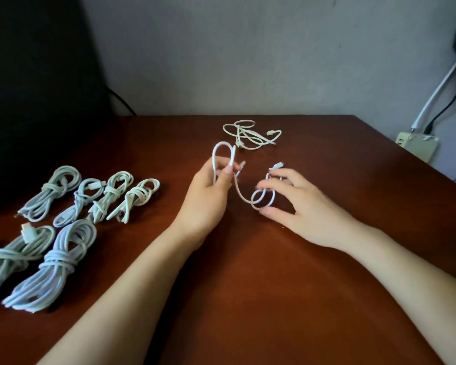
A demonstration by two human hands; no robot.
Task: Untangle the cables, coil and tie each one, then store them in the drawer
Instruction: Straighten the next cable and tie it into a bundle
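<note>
The white cable (238, 191) sags at mid-frame between both hands. The left hand (208, 191) pinches an upright loop, and the right hand (298, 206) curls its fingers round a smaller loop near the plug. Best to feed even loops into the left grip, saving enough tail for tying.
</note>
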